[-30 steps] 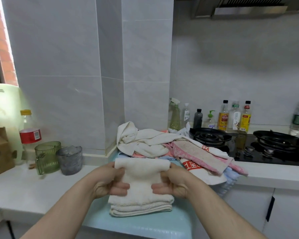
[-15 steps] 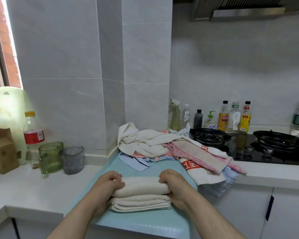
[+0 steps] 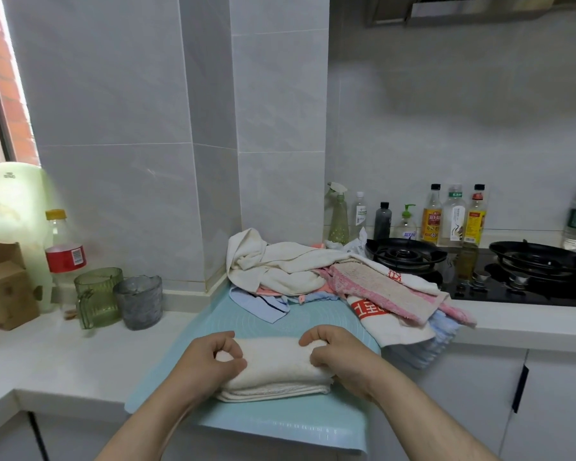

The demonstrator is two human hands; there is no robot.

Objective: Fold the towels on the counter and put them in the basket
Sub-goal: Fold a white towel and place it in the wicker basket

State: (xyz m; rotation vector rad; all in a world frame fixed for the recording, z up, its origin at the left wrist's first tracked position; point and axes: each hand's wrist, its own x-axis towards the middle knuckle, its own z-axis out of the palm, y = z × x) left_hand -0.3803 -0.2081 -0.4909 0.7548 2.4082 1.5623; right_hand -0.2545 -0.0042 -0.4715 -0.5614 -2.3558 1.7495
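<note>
Centrally, a folded cream towel (image 3: 273, 371) lies on the teal mat (image 3: 280, 424). Left hand (image 3: 210, 364) and right hand (image 3: 340, 357) each pinch 1 end of its top layer. Behind the mat sits the unfolded towel pile (image 3: 330, 281), apparently touching the stove (image 3: 499, 274).

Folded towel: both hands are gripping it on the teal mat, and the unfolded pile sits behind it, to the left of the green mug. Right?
One detail is wrong. In the head view the unfolded pile sits to the right of the green mug, not the left. The rest holds: the left hand and right hand both grip the folded towel on the teal mat, pile behind it.
</note>
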